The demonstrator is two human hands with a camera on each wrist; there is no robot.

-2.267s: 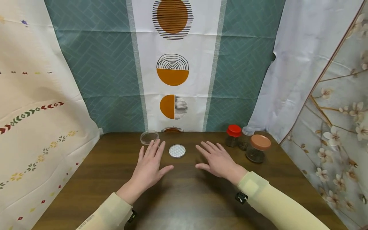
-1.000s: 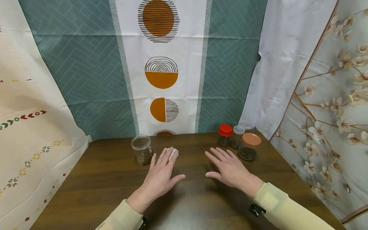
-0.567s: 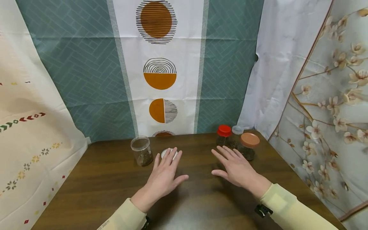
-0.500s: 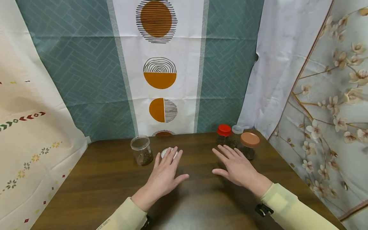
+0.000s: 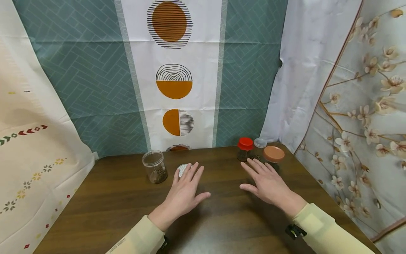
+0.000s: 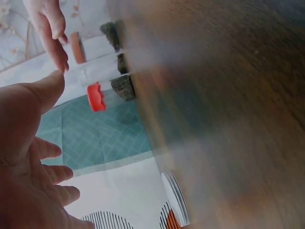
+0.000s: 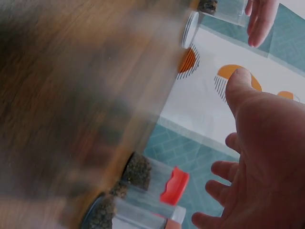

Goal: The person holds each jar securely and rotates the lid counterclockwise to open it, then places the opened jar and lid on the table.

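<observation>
My left hand (image 5: 184, 194) hovers over the table with fingers spread, holding nothing. Its fingertips partly cover a flat white disc (image 5: 182, 169) in the head view. Left of that disc stands a clear, uncovered jar (image 5: 153, 165) with dark grains at its bottom. My right hand (image 5: 269, 183), fingers extended and also holding nothing, is nearest to three lidded jars at the back right. One has a red lid (image 5: 245, 143), one a clear lid (image 5: 260, 143) and one an orange-brown lid (image 5: 274, 153). Dark contents show in all three in the left wrist view.
The brown wooden table (image 5: 219, 225) ends at a patterned teal and white curtain (image 5: 203, 130) behind the jars. A cream cloth (image 5: 38, 148) hangs along the left side and a flowered cloth (image 5: 349, 148) along the right.
Both hands have shifted right relative to the things on the table, the right one moving farther from the left. The uncovered jar's body now shows fully. The head view has turned a little rightward.
</observation>
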